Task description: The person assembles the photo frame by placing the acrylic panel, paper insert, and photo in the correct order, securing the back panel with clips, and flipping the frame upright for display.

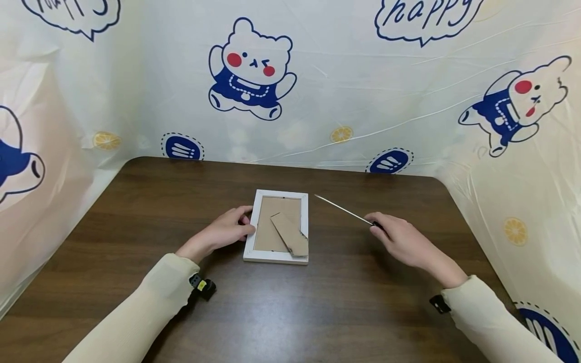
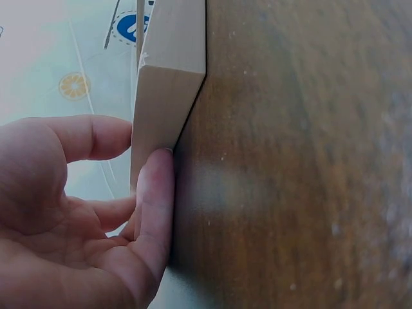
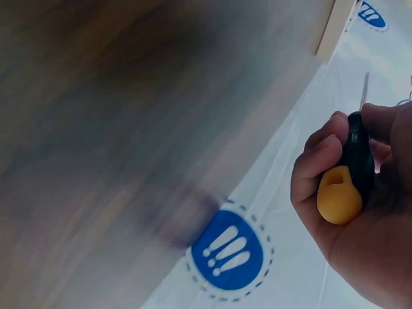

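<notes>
Dark wood counter [image 1: 363, 312] walled by a cartoon-bear printed sheet [image 1: 345, 91]; white picture frame [image 1: 276, 256] face down at centre, left hand [image 1: 225, 233] with relaxed fingers touching its left edge, right hand [image 1: 404, 241] clasped around a screwdriver [image 1: 345, 210] just right of it.

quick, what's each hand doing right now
Left hand: open, fingers resting against the edge of the picture frame.
Right hand: gripping the screwdriver by its handle.
</notes>
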A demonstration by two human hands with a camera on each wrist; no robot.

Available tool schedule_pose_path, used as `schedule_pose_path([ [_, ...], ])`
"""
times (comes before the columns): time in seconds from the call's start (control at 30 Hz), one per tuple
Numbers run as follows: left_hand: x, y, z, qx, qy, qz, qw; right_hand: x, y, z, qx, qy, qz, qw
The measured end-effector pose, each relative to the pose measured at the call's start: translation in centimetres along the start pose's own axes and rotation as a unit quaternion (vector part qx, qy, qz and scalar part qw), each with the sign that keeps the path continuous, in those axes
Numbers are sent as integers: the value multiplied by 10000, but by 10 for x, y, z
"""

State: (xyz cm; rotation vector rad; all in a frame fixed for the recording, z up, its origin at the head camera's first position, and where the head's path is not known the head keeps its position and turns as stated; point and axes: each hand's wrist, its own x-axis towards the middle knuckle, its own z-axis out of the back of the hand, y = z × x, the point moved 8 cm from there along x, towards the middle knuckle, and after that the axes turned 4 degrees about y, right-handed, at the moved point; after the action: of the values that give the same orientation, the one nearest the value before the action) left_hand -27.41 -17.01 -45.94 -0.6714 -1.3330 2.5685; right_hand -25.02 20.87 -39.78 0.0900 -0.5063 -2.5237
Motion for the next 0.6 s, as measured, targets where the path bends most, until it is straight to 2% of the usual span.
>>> schedule_pose_path([
  [0.6,1,-1,0,6,-24,-7,10000,42,24,-5,-154,263,136,9994],
])
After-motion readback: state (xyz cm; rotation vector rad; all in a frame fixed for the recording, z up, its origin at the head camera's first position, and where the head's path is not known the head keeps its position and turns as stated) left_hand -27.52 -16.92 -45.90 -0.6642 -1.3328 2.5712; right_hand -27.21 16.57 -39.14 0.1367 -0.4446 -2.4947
